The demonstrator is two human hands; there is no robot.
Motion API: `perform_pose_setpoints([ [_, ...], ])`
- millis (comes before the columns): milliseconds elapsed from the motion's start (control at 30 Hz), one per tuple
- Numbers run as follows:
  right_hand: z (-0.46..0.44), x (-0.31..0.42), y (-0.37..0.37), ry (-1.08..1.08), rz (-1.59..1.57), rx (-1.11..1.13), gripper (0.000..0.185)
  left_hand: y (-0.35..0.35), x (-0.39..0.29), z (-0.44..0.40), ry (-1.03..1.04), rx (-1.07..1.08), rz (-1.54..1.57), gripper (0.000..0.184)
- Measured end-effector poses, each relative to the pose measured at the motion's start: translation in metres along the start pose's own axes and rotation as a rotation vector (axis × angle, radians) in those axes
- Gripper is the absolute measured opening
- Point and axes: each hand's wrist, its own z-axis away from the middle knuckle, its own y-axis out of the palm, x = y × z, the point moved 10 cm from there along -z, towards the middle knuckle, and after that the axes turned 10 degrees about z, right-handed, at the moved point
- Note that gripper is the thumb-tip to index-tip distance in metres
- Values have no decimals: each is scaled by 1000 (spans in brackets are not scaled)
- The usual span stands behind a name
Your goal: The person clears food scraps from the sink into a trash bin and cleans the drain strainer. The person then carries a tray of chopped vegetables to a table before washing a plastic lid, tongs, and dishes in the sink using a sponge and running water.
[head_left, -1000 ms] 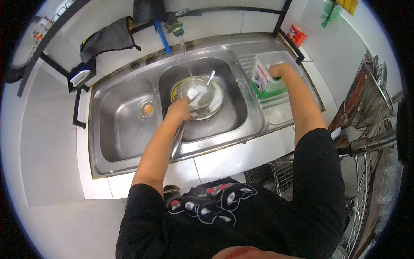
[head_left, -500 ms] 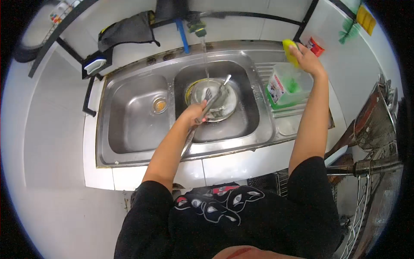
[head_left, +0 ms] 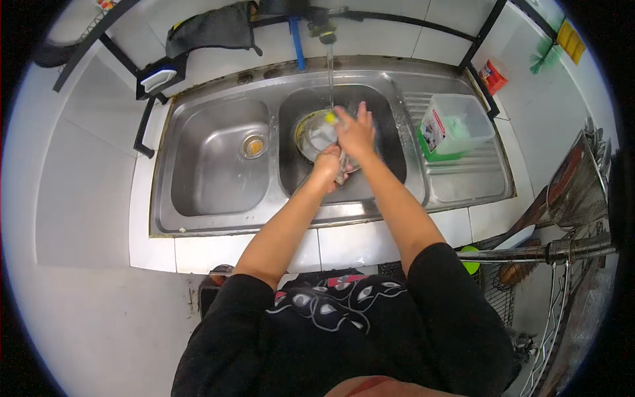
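My left hand (head_left: pixel 327 167) is closed around a bundle of metal utensils (head_left: pixel 341 173) above the right basin; their ends are mostly hidden by my hands. My right hand (head_left: pixel 358 136) is beside it with some fingers stretched, and a yellow sponge (head_left: pixel 331 118) shows at its fingertips. Most of the sponge is covered. Beneath both hands, round metal dishes (head_left: pixel 311 135) rest in the right basin (head_left: pixel 390 169). A stream of water (head_left: pixel 331 76) falls from the faucet (head_left: pixel 326 36) onto this spot.
Left of the hands is a second basin (head_left: pixel 218 178) with a drain strainer (head_left: pixel 253 146). A clear tub (head_left: pixel 463 122) with green liquid stands on the ridged drainboard (head_left: pixel 456 177). Strainers (head_left: pixel 572 185) hang at the right, above a metal rail (head_left: pixel 529 255). A dark cloth (head_left: pixel 211 32) hangs behind.
My right hand has come from above the green tub to the right basin with the sponge, meeting my left hand. My left hand has shifted slightly, still holding the utensils. The view has moved slightly.
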Motion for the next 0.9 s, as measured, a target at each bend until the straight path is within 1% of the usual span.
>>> perform_pose_setpoints([
  [33,-7,-8,-3,57,-24,-37,41,5,-3,1,30,23,-36,31],
  [67,-5,-1,-1,26,-181,-15,39,4,-13,-2,89,6,-111,27],
  [167,40,49,3,-226,-331,23,38,-34,-21,-12,29,-209,166,26],
  [200,44,49,3,-223,-449,11,36,-32,-29,-5,93,-200,186,26],
  [300,19,29,18,-130,-389,25,36,-3,-33,11,103,40,-68,30],
  [400,-29,0,-2,-54,-211,-154,35,5,-8,29,-77,17,0,38],
  [500,-58,-21,1,74,-506,-53,40,7,-13,35,-67,80,-22,46],
  [600,-73,-65,-6,381,-320,-137,45,18,-20,47,-76,189,-162,40],
  [700,-72,-87,21,575,-331,-33,45,18,-30,59,-109,107,-242,33],
  [800,-70,-90,81,743,-1338,15,38,10,-31,50,-12,115,-295,24],
  [900,-75,-97,97,700,-1411,-79,34,-1,-26,43,-132,197,21,26],
])
